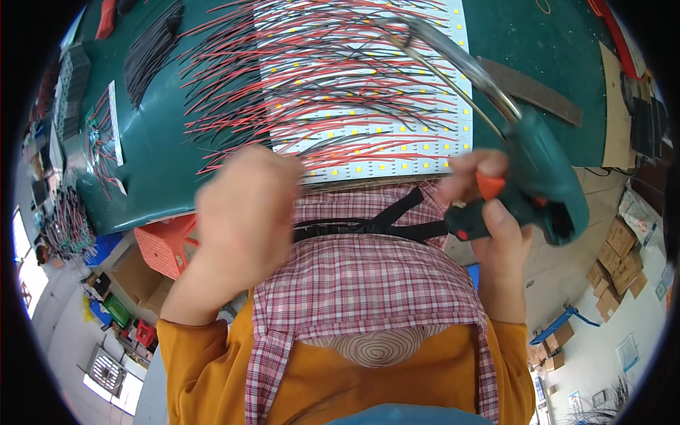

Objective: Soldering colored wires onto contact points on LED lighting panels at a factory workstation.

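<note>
Gripping the teal soldering gun (542, 177) in my right hand (496, 219), I have my fingers closed round its handle, one of them lying by the orange trigger, and its long metal tip reaches out over the white LED strip boards (368, 134) on the green surface (156, 163). Those boards lie side by side just past my checked apron (368, 276), covered with a spread of red and black wires (283, 78) that fan off to the left. My left hand (244, 212) is blurred and turned back toward me at the near edge of the boards; I cannot tell whether its fingers are open or pinching a wire. I judge the step in hand to be joining wire ends to the boards, one pad after another. The next move, as I read it, calls for a single wire end held steady on its pad by the left hand, and the tip brought down exactly there without brushing the neighbouring leads. A bundle of loose black wires (152, 46) lies well apart at the far left.
</note>
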`<state>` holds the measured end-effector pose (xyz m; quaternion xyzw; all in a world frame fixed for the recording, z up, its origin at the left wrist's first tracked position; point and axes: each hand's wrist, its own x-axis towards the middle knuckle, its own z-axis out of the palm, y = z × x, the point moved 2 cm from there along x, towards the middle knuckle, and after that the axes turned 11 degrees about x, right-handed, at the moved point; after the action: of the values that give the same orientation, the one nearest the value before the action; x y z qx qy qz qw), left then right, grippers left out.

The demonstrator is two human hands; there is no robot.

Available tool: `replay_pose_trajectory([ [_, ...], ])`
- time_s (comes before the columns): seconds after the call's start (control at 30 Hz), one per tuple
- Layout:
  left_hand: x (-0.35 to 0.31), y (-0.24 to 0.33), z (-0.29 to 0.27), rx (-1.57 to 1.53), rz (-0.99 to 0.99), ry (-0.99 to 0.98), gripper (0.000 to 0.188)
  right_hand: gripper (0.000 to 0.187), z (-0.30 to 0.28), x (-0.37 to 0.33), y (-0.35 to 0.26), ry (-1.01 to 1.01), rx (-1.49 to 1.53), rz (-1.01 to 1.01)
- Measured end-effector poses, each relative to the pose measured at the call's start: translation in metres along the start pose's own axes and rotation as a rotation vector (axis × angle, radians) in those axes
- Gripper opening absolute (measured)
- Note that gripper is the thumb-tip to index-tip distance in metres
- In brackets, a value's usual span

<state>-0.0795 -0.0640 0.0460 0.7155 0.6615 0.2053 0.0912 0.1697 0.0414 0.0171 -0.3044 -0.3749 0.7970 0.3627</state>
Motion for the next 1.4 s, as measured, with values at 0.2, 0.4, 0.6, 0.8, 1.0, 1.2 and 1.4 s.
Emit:
replay_pose_trajectory([
  [0.2, 0.000, 0.020, 0.039, 0.056, 0.164, -0.030, 0.024, 0.048, 0.015, 0.043, 0.008, -0.109, -0.047, 0.119],
  [0.4, -0.004, 0.022, 0.049, 0.127, 0.182, -0.015, 0.021, 0.045, 0.020, 0.059, 0.013, -0.165, -0.113, 0.189],
  [0.6, -0.008, 0.024, 0.048, 0.137, 0.135, -0.004, 0.021, 0.040, 0.028, 0.072, 0.018, -0.185, -0.041, 0.088],
  [0.8, -0.016, 0.020, 0.057, 0.128, 0.156, 0.076, 0.023, 0.041, 0.047, 0.069, 0.036, -0.297, -0.160, 0.307],
  [1.0, -0.012, 0.019, 0.054, 0.006, 0.114, 0.128, 0.026, 0.040, 0.049, 0.095, 0.033, -0.334, -0.136, 0.173],
  [1.2, -0.011, -0.010, 0.035, -0.054, -0.016, 0.251, 0.042, 0.042, 0.043, 0.086, 0.030, -0.339, -0.024, 0.187],
  [1.4, 0.000, -0.007, 0.043, -0.139, -0.137, 0.237, 0.016, 0.049, 0.036, 0.046, 0.031, -0.226, 0.007, 0.226],
])
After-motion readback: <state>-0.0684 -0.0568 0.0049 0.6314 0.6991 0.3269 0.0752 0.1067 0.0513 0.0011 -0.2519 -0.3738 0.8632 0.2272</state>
